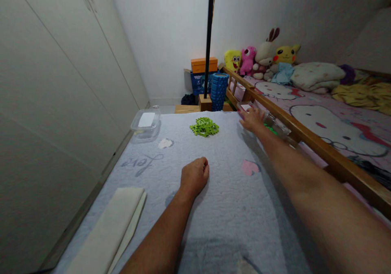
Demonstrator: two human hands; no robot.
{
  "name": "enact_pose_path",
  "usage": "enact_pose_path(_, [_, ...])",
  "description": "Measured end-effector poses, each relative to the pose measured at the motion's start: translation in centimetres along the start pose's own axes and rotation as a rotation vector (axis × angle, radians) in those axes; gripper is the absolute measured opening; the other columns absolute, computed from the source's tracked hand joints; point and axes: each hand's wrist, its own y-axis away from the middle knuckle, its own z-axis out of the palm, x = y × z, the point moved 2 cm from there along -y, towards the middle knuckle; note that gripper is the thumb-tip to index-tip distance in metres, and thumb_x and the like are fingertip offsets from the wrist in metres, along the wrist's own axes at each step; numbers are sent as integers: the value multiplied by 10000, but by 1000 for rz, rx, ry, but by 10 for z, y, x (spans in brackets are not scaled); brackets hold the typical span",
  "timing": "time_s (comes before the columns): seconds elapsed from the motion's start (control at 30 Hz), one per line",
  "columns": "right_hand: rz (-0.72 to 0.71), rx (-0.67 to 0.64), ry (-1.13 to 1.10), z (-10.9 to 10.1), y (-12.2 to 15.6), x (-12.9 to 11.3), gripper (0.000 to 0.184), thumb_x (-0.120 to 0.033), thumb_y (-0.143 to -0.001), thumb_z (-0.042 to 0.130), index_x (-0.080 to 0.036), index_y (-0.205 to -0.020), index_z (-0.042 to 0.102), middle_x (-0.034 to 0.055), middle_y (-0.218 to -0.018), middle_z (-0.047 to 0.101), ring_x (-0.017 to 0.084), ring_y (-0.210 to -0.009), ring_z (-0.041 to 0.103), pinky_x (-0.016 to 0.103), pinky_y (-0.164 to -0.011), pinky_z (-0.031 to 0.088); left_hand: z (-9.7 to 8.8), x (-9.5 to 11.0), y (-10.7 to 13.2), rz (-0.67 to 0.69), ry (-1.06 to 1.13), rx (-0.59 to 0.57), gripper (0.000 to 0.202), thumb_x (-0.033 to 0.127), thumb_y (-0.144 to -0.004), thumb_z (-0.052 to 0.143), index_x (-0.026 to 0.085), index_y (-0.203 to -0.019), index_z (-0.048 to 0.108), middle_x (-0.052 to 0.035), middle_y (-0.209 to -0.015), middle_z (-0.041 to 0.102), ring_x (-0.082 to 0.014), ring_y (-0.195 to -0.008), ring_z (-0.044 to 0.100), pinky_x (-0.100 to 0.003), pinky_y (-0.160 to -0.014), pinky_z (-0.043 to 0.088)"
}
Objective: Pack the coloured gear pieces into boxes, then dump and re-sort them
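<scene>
Room light: dim, cool
Wall (165, 33): darker toward upper right
Counter (226, 208): soft shadow beneath right arm (305, 176)
Cabinet doors (61, 102): wide-angle slant, grainy
Stuffed toys (248, 60): slightly soft

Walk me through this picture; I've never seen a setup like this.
There's no machine here, just a person's two bare hands, seen from a camera worn on the head that looks forward and down. The left hand rests curled on a grey-blue cloth; its palm is hidden. The right hand touches or nearly touches a clear container by the bed rail; a grip isn't clear. On the cloth lie green pieces, a clear box and something white and folded.
</scene>
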Motion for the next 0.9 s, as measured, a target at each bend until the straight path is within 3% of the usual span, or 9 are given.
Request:
enact_pose_path(0.1, [-12, 23, -101, 0, 32, -30, 495, -396, -914, 534, -264, -1384, 615, 144, -1503, 478, 394, -1360, 365, 596, -1147, 231, -1, 1, 1, 10, 2, 8, 203, 306, -978, 483, 242, -1038, 666, -34, -1008, 745, -183, -932, 677, -282, -795, 444])
enact_pose_path(0.2, [18, -48, -202, 5, 73, -55, 509, -419, -894, 557, -290, -1383, 619, 121, -1523, 468, 379, -1367, 387, 537, -1124, 295, -2, 1, 2, 15, -1, 8, 201, 298, -974, 487, 240, -1032, 671, -36, -1007, 744, -183, -923, 677, -282, -784, 443])
enact_pose_path(0.33, [65, -245, -282, 15, 124, -72, 552, -448, -863, 587, -296, -1393, 599, 133, -1535, 466, 375, -1357, 436, 503, -1090, 361, -3, 1, 2, 26, 1, 26, 194, 299, -969, 494, 238, -1027, 669, -31, -996, 747, -180, -913, 679, -281, -773, 439])
enact_pose_path(0.47, [41, -294, -282, 18, 161, -83, 533, -461, -876, 557, -303, -1385, 584, 141, -1560, 451, 377, -1404, 411, 535, -1109, 343, -4, 1, 3, 37, 16, 39, 194, 298, -967, 496, 236, -1018, 673, -33, -970, 751, -180, -904, 682, -284, -774, 439])
enact_pose_path(0.7, [62, -185, -239, 18, 193, -102, 497, -418, -945, 457, -324, -1424, 551, 116, -1587, 439, 344, -1450, 356, 557, -1173, 243, -3, 0, 2, 24, 46, 53, 194, 298, -959, 515, 237, -1019, 689, -28, -954, 759, -176, -886, 687, -276, -762, 440])
enact_pose_path(0.9, [69, -64, -243, 15, 196, -106, 467, -336, -948, 467, -219, -1378, 606, 131, -1515, 513, 318, -1381, 416, 504, -1153, 263, -2, -2, 1, 7, 64, 72, 180, 294, -944, 530, 238, -987, 696, -20, -906, 757, -181, -841, 685, -285, -730, 433])
